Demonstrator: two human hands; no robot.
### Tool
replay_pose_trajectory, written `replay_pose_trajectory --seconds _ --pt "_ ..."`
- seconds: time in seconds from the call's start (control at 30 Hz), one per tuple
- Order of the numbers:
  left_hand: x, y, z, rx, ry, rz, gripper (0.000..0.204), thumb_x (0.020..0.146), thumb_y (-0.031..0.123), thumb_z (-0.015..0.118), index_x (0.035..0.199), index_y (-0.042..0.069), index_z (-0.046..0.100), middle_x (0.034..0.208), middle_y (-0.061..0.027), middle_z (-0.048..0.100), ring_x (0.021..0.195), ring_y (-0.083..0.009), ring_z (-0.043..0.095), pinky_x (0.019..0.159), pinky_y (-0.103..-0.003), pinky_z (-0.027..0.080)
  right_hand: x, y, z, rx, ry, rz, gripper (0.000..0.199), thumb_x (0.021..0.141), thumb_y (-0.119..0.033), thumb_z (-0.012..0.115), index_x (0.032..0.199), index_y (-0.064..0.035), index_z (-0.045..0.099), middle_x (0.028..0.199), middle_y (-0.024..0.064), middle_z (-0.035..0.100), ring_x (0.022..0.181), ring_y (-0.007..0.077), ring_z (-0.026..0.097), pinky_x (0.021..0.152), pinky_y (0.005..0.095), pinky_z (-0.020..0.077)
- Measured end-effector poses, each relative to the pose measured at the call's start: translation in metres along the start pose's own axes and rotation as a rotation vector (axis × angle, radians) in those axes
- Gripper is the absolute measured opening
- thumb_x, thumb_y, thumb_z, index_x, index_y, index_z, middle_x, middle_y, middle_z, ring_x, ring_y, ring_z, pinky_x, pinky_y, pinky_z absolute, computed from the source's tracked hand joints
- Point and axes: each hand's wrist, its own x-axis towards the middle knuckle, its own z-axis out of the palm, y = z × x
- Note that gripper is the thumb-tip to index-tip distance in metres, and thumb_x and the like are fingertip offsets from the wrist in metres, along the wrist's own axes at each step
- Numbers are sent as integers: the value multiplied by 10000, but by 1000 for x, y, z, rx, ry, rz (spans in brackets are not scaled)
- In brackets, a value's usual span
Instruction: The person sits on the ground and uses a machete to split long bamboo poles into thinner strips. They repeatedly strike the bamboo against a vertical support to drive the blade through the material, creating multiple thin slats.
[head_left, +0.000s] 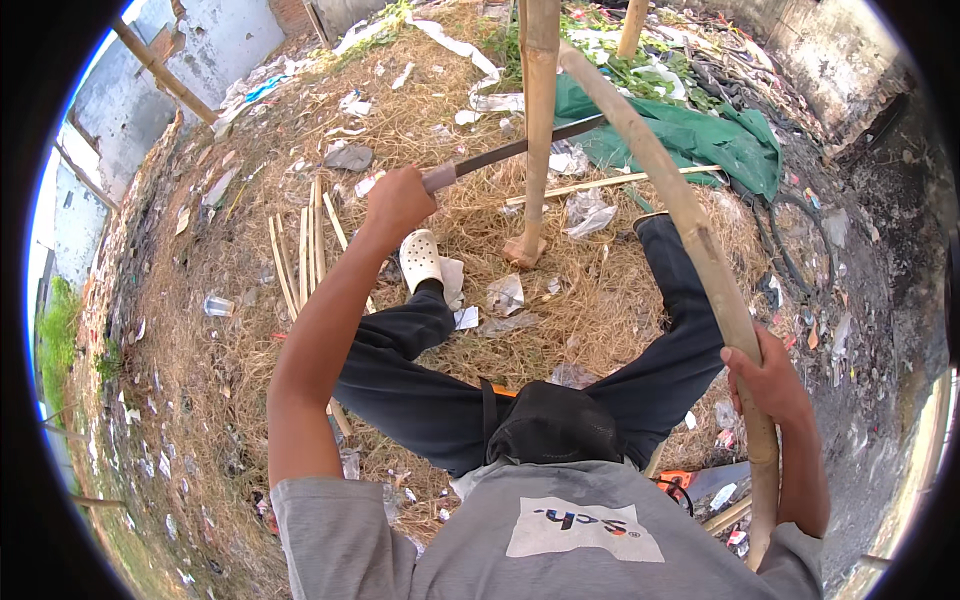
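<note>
My left hand (400, 205) is closed round the pale handle of a long machete (490, 157). Its dark blade points right and passes behind an upright bamboo post (540, 110) in this view; whether they touch I cannot tell. The post's foot meets a small block (525, 252) on the ground. In my right hand (768, 378) is a long, thick bamboo pole (690, 225), gripped low on its length. The pole slants up and left, its far end close behind the post, and its lower end runs down beside my right arm.
Split bamboo strips (310, 240) lie left of my left foot, and another strip (620, 181) lies beyond the post. Green sheeting (680, 145) is bunched at the far right. A handsaw with an orange handle (676, 483) rests by my right hip. Dry straw and litter cover the ground.
</note>
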Motion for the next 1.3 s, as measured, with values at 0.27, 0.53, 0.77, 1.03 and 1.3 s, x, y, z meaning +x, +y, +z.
replay_pose_trajectory --seconds 0.27,0.53,0.77,1.03,1.3 --pt "-23 -30 21 -66 20 -116 237 735 166 664 874 -19 714 823 -241 699 801 -396 693 753 -467 554 -18 -70 -84 171 892 -628 309 954 -321 620 889 -32 532 620 35 514 478 118 532 432 268 406" --pt "-11 -16 21 9 -109 -62 279 755 183 656 917 -36 720 816 -242 700 789 -387 701 748 -462 553 77 54 21 -231 15 -26 374 909 -272 646 1113 14 515 670 82 568 496 177 605 420 318 480" --pt "3 15 52 -8 -111 -22 265 747 194 677 909 -14 712 814 -218 705 781 -375 702 729 -461 561 -28 -78 -63 118 703 -388 276 943 -293 624 1012 -42 533 621 33 522 432 116 496 408 267 407" --pt "6 48 53 17 -86 66 270 711 203 723 890 1 714 830 -204 711 786 -369 704 713 -452 566 95 54 33 -179 277 -191 402 916 -249 658 1116 53 486 721 102 585 456 159 558 437 298 481" --pt "2 25 76 4 -148 -23 291 702 219 748 893 2 719 838 -206 712 799 -367 707 725 -451 566 13 -9 -53 -289 466 -97 436 888 -241 680 1212 6 525 767 57 564 503 115 532 462 289 450"
